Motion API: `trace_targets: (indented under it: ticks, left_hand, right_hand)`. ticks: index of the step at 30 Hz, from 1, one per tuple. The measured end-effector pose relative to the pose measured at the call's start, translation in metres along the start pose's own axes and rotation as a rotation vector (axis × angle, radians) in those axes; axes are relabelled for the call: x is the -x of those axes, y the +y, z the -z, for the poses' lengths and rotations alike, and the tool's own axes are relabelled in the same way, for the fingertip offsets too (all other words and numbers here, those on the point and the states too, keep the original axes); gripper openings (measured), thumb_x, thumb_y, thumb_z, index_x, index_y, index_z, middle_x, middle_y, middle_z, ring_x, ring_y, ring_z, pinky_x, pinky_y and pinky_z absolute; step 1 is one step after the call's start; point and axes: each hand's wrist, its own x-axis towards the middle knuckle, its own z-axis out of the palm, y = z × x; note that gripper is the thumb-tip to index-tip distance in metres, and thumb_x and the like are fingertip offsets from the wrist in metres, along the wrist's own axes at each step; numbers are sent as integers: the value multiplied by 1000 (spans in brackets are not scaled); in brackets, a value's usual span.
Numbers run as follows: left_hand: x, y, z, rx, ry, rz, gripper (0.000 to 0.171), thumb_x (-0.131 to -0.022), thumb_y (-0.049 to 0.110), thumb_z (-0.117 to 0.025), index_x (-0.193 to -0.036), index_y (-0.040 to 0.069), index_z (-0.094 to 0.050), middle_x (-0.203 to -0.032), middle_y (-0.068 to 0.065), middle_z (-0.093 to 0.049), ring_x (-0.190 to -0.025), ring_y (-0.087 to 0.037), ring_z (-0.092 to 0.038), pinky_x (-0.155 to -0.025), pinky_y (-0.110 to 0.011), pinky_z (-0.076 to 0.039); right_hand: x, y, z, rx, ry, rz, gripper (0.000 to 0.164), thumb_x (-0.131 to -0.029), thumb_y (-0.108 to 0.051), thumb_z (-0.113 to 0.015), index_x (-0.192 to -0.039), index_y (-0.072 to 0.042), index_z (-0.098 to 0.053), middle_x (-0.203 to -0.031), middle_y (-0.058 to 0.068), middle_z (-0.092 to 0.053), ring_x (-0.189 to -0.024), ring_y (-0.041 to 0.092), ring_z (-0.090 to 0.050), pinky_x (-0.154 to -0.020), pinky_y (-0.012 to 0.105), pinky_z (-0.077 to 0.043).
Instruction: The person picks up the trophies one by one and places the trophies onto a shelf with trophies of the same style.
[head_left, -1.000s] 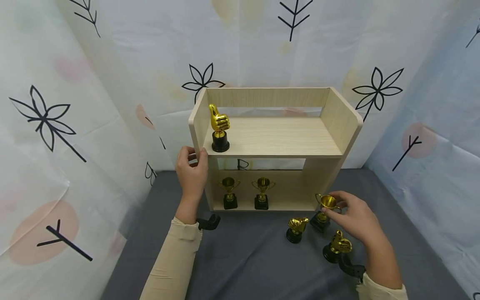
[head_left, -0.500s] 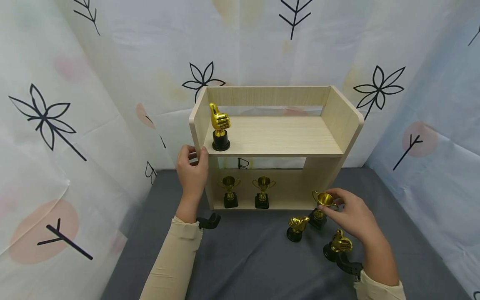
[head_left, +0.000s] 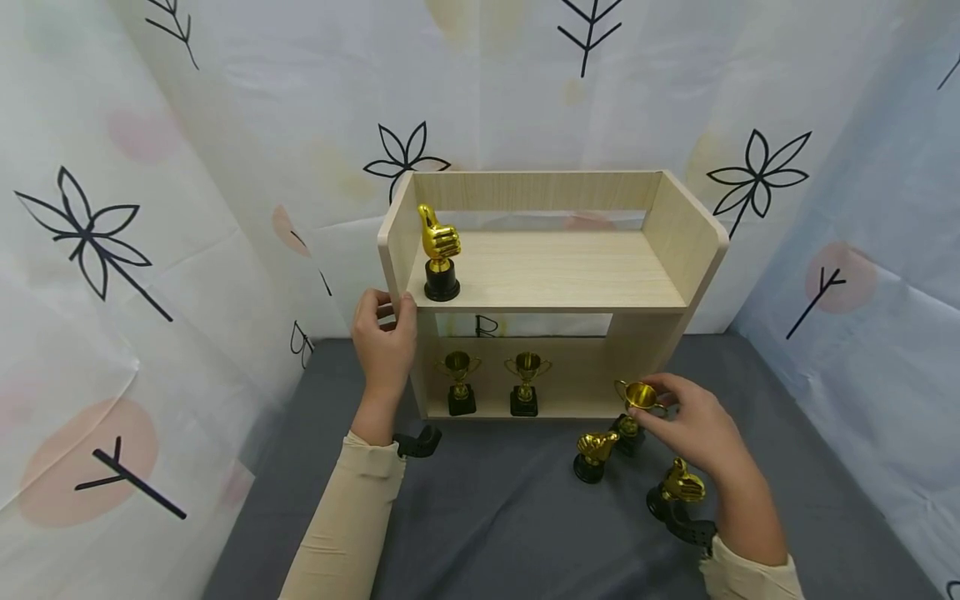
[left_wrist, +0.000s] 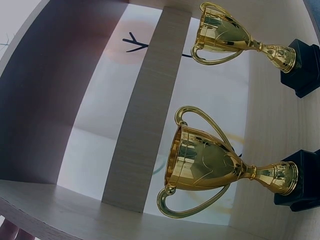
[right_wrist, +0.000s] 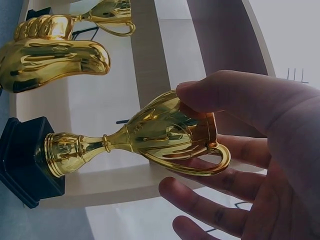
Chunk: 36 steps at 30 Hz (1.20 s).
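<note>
My right hand pinches a gold trophy cup between thumb and fingers near its rim. The cup stands at the lower right front of the wooden shelf, and its black base shows whole in the right wrist view. On the shelf's left side panel, my left hand grips the front edge, with the thumb tip at the front. Two more trophy cups, a left one and a right one, stand upright on the lower level. A gold thumbs-up trophy occupies the upper level's left end.
Just left of the held cup, a thumbs-up trophy stands on the grey cloth. Another thumbs-up trophy is close beside my right wrist, partly hidden by the black wrist strap. Patterned white fabric hangs behind and at both sides.
My right hand has carried the trophy cup a little to the left, toward the shelf's lower opening. The left hand keeps its place on the side panel.
</note>
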Motion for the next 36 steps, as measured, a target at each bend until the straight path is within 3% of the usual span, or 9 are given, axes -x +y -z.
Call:
trace_targets:
  ticks: [11,24,36]
  left_hand:
    - [0,1,0,9,1,10,26,-102,27,-67,-95,2,-64,-101,-16,-64,-95,-29,-71,-78,-51,-63]
    - [0,0,0,3,4,3,26,-102,28,-66,-96,2,-64,-101,-17,-65,-95,-29,-71,-78,-52,-63]
    - [0,-2,0,12,1,-3,25,-104,25,-66,-94,2,-64,-100,-16,-65,-94,-28,-71,-76,-49,-62]
  right_hand:
    - [-4,-2,-7,-9,-11,0,55,-97,-37,-77,-142,-10,-63,-135,19,-69,-118,41,-67,-79,54,-58]
    - [-11,-3,-12,-19,-23,55,53,-98,-30,-75,-144,-6,-61,-138,21,-66,-119,43,-66,-88,60,-57]
    - [-16,-4,-19,-19,-32,102,50,-98,-27,-77,-141,-6,-63,-136,20,-68,-116,40,-66,-86,57,-57]
